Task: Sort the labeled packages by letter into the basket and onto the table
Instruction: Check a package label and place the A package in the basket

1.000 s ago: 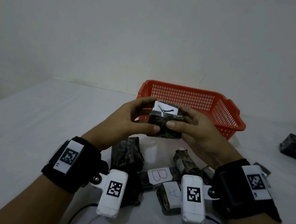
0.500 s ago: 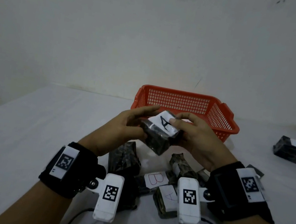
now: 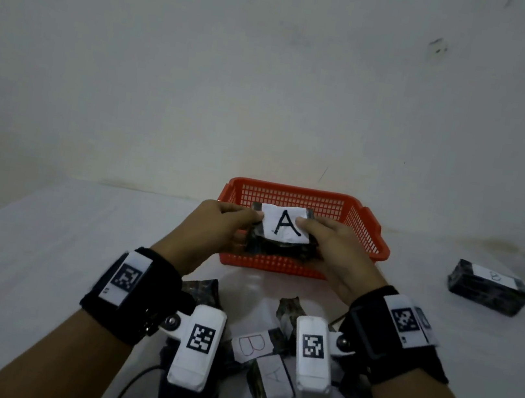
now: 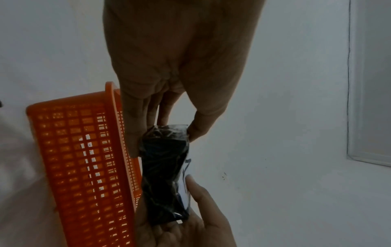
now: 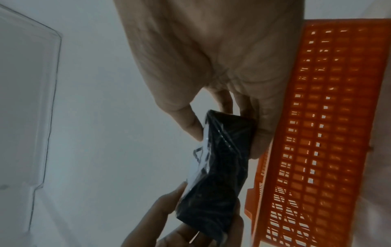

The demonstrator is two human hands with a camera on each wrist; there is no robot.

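Both hands hold one dark wrapped package (image 3: pixel 283 236) with a white label marked A, label up, just above the near wall of the orange basket (image 3: pixel 364 238). My left hand (image 3: pixel 215 229) pinches its left end, thumb on top. My right hand (image 3: pixel 335 247) pinches the right end. In the left wrist view the package (image 4: pixel 165 167) runs between both hands beside the basket (image 4: pixel 80 158). The right wrist view shows the same package (image 5: pixel 222 167) next to the basket (image 5: pixel 328 133).
Several dark packages lie near my wrists on the white table (image 3: pixel 23 265), one labelled B (image 3: pixel 249 345) and one labelled A (image 3: pixel 273 379). Another labelled package (image 3: pixel 489 292) lies apart at the right. A wall stands close behind the basket.
The package has been turned so its A label faces up, and both hands have carried it forward over the basket's near wall.
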